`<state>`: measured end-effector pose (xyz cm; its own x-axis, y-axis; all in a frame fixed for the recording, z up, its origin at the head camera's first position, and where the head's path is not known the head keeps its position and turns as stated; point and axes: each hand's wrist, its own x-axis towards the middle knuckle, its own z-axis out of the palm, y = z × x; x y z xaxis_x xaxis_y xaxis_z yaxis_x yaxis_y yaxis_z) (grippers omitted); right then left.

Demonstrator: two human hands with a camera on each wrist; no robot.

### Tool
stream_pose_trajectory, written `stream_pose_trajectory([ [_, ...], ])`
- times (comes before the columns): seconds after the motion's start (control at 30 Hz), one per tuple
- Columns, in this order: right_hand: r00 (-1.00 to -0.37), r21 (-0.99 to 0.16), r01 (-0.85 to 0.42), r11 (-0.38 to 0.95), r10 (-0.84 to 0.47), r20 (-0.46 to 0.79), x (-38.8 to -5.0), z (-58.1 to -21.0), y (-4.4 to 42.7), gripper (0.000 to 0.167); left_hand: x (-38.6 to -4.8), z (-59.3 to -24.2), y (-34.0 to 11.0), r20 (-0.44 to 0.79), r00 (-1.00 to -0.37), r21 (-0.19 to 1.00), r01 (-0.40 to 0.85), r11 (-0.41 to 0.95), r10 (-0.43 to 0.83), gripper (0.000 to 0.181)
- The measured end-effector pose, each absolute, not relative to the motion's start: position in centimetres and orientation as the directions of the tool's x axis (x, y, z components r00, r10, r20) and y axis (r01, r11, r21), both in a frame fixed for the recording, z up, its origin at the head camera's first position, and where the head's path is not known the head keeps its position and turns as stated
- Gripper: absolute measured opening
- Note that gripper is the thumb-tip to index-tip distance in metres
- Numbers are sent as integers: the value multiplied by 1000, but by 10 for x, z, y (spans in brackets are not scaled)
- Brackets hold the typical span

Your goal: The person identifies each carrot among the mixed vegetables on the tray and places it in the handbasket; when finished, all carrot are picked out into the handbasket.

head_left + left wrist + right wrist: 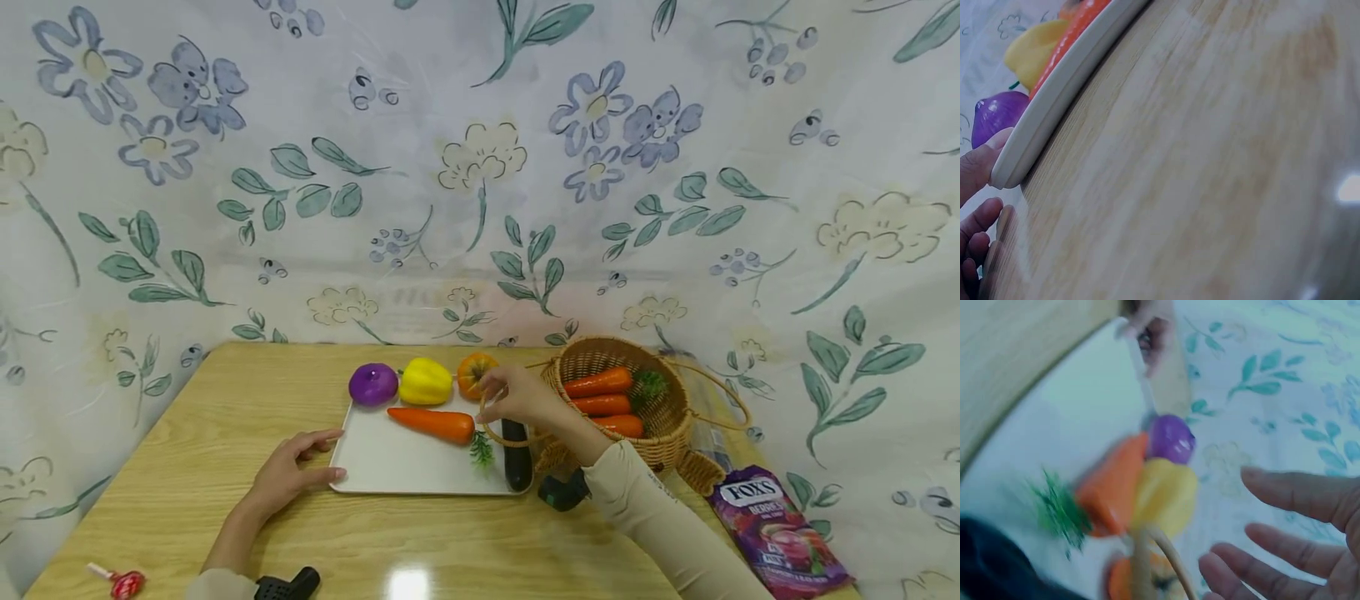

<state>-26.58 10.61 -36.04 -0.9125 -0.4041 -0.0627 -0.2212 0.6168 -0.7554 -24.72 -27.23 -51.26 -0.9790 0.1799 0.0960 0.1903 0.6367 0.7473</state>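
My left hand (296, 471) is at the left edge of a white tray (367, 467), its thumb touching the rim and the other fingers loosely bent. On the tray lie a toy carrot (431, 423) with a green top and a dark eggplant-like toy (516, 458). A purple toy onion (373, 384), a yellow toy bell pepper (425, 382) and an orange toy pumpkin (474, 375) line its far edge. My right hand (525, 396) reaches over the tray's right side, beside the wicker basket's loop handle (1141, 565). Its fingers (1297, 550) look spread in the right wrist view, with nothing between them.
The wicker basket (675, 417), right of the tray, holds 3 more toy carrots (600, 383). A purple FOX'S candy bag (780, 533) lies at the right front. A wrapped red lollipop (126, 583) is at the near left. A flowered curtain (420, 208) hangs behind the wooden table (225, 408).
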Motion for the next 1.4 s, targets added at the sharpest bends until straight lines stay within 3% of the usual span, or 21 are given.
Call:
stream_pose_trajectory([
  [0.17,-928,-752,-210,625,-370,-49,-260,-375,83,42,-248,-513,-272,90,-979,759,185,624,181,61],
  [0.33,-879,-722,-367,586,-472,64,-258,-393,63,47,-246,-513,-273,94,-978,766,190,614,185,60],
  [0.5,-837,-594,-492,636,-533,123,-254,-411,42,51,-244,-512,-274,89,-980,772,181,609,179,60],
  [0.87,-863,-663,-432,611,-493,108,-258,-441,33,53,-246,-513,-273,101,-980,765,187,616,172,60],
  [1.1,-888,-517,-446,731,-432,155,-261,-456,32,58,-246,-514,-272,104,-980,767,187,614,169,60],
  [1.4,-928,-502,-370,782,-336,161,-255,-465,31,54,-246,-515,-273,110,-980,768,189,612,165,60],
])
